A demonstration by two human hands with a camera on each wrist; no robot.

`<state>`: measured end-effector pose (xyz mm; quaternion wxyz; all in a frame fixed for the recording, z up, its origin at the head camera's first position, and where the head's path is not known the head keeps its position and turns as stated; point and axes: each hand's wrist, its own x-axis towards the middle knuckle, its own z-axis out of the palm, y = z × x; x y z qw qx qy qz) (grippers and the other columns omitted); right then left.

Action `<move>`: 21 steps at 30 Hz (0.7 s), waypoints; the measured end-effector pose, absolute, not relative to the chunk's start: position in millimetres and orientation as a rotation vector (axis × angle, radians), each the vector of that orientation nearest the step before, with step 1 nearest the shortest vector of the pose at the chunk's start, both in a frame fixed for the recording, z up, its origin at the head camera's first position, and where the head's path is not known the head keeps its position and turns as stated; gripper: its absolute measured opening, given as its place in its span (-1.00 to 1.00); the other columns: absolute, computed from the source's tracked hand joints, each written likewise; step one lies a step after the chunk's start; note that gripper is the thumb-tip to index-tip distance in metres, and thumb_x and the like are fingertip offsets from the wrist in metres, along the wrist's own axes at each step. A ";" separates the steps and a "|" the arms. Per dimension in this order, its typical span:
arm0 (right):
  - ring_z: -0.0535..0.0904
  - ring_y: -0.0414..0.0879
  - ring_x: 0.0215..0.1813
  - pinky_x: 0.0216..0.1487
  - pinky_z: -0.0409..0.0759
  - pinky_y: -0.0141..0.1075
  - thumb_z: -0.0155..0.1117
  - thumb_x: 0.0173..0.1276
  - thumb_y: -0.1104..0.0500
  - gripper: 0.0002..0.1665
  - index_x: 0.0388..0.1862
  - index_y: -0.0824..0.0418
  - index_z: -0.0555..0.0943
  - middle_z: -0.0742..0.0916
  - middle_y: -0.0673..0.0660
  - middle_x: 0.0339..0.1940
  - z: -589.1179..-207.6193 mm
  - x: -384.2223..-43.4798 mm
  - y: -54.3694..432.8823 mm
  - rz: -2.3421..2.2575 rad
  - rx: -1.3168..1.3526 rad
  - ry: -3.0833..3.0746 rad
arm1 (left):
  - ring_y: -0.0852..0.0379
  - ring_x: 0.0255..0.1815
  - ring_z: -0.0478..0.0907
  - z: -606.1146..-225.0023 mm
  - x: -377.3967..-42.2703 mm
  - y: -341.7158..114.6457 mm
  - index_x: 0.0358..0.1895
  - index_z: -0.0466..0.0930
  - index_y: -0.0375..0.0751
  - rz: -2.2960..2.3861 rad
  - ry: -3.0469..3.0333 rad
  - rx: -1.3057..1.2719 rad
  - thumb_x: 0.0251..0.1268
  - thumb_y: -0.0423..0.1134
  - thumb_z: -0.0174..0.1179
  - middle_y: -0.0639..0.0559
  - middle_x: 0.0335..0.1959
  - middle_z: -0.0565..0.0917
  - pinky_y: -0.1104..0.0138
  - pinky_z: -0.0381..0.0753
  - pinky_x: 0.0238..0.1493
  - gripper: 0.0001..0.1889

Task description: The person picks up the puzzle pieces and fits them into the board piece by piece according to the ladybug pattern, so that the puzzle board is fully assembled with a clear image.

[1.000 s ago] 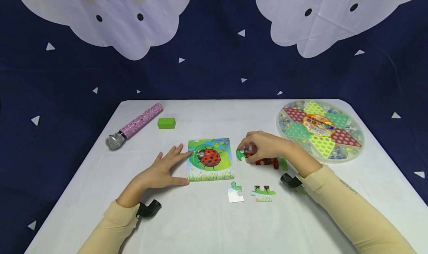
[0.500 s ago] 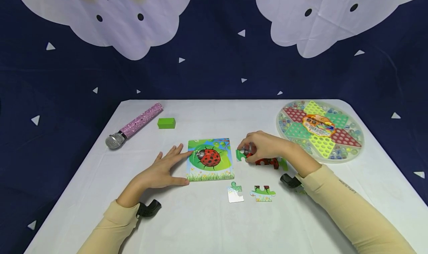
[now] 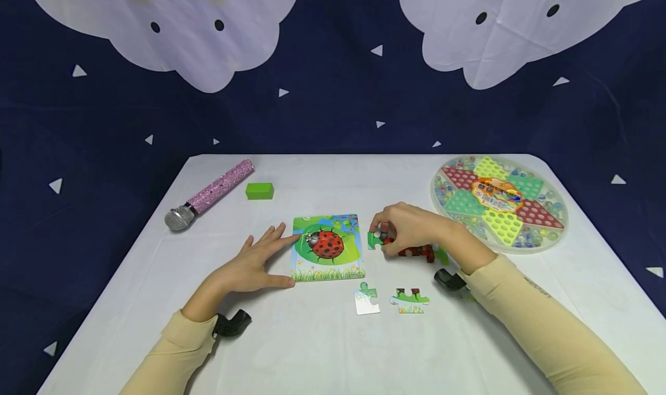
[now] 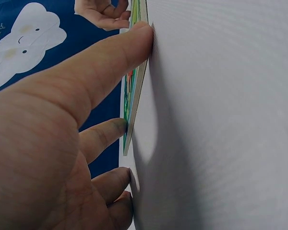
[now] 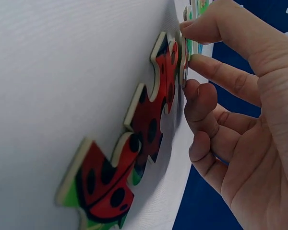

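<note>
In the head view, a flat ladybug picture board [image 3: 328, 247] lies mid-table. My left hand [image 3: 248, 268] rests at its left side with fingers spread; the left wrist view shows the thumb [image 4: 134, 40] and a fingertip touching the board's edge. To the board's right, my right hand [image 3: 413, 227] pinches a green and red jigsaw piece [image 3: 373, 242] between thumb and fingers, low over the table. Under and beside that hand lie red ladybug jigsaw pieces [image 5: 146, 124], partly hidden. Nearer the front are a pale corner piece [image 3: 367, 302] and a green-and-flowers piece [image 3: 410, 302], lying apart.
A pink glittery microphone [image 3: 218, 188] lies at the back left, with a green block [image 3: 259, 191] beside it. At the back right, a round Chinese checkers board [image 3: 499, 204] with marbles sits close behind the right forearm. Another green piece [image 3: 468, 296] shows partly under the right wrist.
</note>
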<state>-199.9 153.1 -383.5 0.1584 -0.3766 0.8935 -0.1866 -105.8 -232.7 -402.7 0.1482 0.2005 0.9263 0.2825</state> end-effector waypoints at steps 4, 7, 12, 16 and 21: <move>0.54 -0.23 -0.37 -0.19 0.58 -0.29 0.62 0.10 0.06 -0.49 0.08 0.04 0.78 0.71 -0.05 -0.34 -381.3 -199.6 151.3 -0.549 -1.079 2.557 | -0.42 0.81 -0.21 -401.9 -106.0 -232.1 0.71 0.26 0.06 0.817 2.662 0.579 0.21 0.15 0.54 -0.30 0.80 -0.04 -0.53 -0.40 0.63 0.01; 0.54 -0.22 -0.35 -0.17 0.59 -0.27 0.61 0.11 0.04 -0.49 0.09 0.02 0.77 0.71 -0.05 -0.31 -379.0 -199.8 149.8 -0.544 -1.076 2.569 | -0.42 0.81 -0.22 -401.2 -106.0 -232.0 0.71 0.25 0.07 0.819 2.658 0.574 0.21 0.15 0.55 -0.29 0.80 -0.04 -0.52 -0.41 0.63 0.02; 0.55 -0.22 -0.36 -0.18 0.59 -0.26 0.59 0.13 0.04 -0.50 0.09 0.02 0.76 0.72 -0.04 -0.27 -376.0 -201.8 146.5 -0.557 -1.069 2.575 | -0.42 0.81 -0.23 -400.9 -105.6 -231.5 0.71 0.25 0.06 0.825 2.654 0.574 0.22 0.15 0.54 -0.30 0.80 -0.05 -0.52 -0.42 0.63 0.01; 0.55 -0.22 -0.39 -0.19 0.60 -0.26 0.60 0.13 0.07 -0.49 0.11 0.04 0.77 0.74 -0.03 -0.26 -372.6 -202.1 140.9 -0.575 -1.068 2.564 | -0.41 0.81 -0.23 -401.8 -106.1 -231.8 0.71 0.24 0.06 0.826 2.651 0.573 0.23 0.14 0.54 -0.29 0.80 -0.07 -0.52 -0.43 0.63 0.01; 0.58 -0.22 -0.39 -0.23 0.61 -0.27 0.61 0.13 0.09 -0.46 0.14 0.06 0.76 0.76 -0.01 -0.22 -368.7 -202.6 132.1 -0.595 -1.074 2.543 | -0.39 0.82 -0.24 -402.2 -106.3 -232.1 0.71 0.24 0.07 0.827 2.648 0.563 0.23 0.13 0.54 -0.27 0.81 -0.07 -0.51 -0.44 0.64 0.01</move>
